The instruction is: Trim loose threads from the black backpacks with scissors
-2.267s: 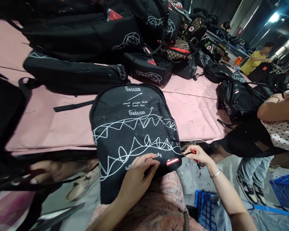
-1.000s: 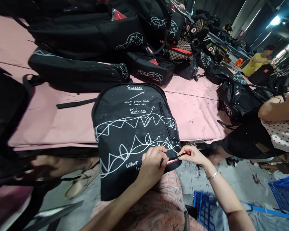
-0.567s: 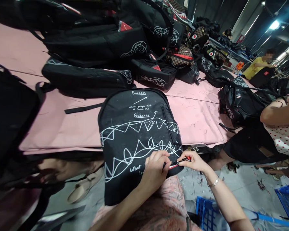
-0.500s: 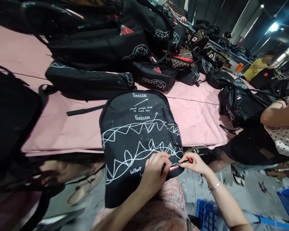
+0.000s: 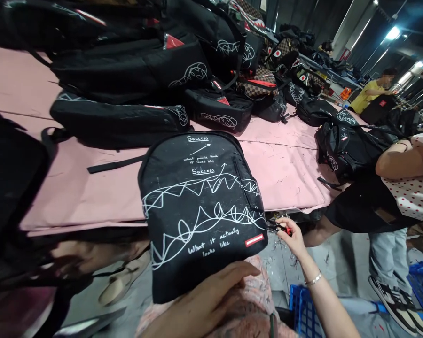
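A black backpack (image 5: 197,206) lies front up, its upper part on the table edge and its lower end over my lap. White scribbled lines and lettering cover its front, and a small red label (image 5: 254,240) sits at the lower right. My left hand (image 5: 229,281) is beside the bag's bottom edge, fingers stretched out and holding nothing. Just off the bag's right side, my right hand (image 5: 292,237) grips small black-and-red thread snips (image 5: 279,227). Whether the blades touch the bag is too small to tell.
Behind, black bags (image 5: 120,117) and checkered bags (image 5: 257,84) crowd the pink table (image 5: 285,164). A person in a dotted top (image 5: 414,159) stands at the right; another in yellow (image 5: 368,94) is farther back. Blue crates (image 5: 299,305) stand on the floor.
My left hand has left the label and moved down towards me, uncovering the label and lower lettering. My right hand has drawn the snips away from the label, to the right and slightly up.
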A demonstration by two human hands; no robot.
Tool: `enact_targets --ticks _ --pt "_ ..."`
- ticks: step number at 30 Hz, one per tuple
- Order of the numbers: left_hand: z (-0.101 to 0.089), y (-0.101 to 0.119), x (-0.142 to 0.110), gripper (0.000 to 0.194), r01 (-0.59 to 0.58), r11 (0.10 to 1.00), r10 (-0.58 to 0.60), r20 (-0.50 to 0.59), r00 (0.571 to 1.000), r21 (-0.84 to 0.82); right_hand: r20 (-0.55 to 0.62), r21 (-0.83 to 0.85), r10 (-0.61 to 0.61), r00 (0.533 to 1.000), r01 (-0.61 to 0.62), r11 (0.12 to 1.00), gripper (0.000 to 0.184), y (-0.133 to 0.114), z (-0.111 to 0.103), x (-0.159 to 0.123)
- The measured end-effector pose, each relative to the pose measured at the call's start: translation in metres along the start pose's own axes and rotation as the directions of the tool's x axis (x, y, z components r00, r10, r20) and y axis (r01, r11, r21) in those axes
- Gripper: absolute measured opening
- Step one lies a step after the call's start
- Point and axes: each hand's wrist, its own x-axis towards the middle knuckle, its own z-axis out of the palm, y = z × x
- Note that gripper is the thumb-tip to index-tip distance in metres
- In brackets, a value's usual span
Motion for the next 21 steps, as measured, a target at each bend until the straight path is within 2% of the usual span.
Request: enact_targets --ticks 2,5,8,17,21 --pt "0.003 -0.005 -0.001 0.039 0.002 1.0 -0.002 0.014 1.0 -0.008 -0.036 -0.061 -0.068 0.997 0.065 0.996 0.024 0.008 -0.005 -0.006" --pt "0.005 -0.01 0.002 0.02 0.05 0.999 -0.05 0.004 0.999 0.003 -0.02 -0.138 -0.157 0.987 0.153 0.978 0.019 0.015 -0.008 -0.014" --pt "0.005 -0.011 0.007 0.022 0.091 0.996 -0.091 -0.006 0.996 0.022 0.001 -0.175 -0.185 0.983 0.182 0.967 0.017 0.015 -0.006 -0.017" --pt "0.011 -0.014 0.008 0.024 0.183 0.983 -0.183 -0.015 0.983 0.014 0.127 -0.178 -0.32 0.939 0.339 0.924 0.016 0.01 -0.001 0.001" --pt "0.014 -0.012 0.009 0.021 0.191 0.981 -0.194 -0.087 0.977 -0.036 0.116 -0.198 -0.378 0.918 0.395 0.897 0.015 0.01 0.0 0.005"
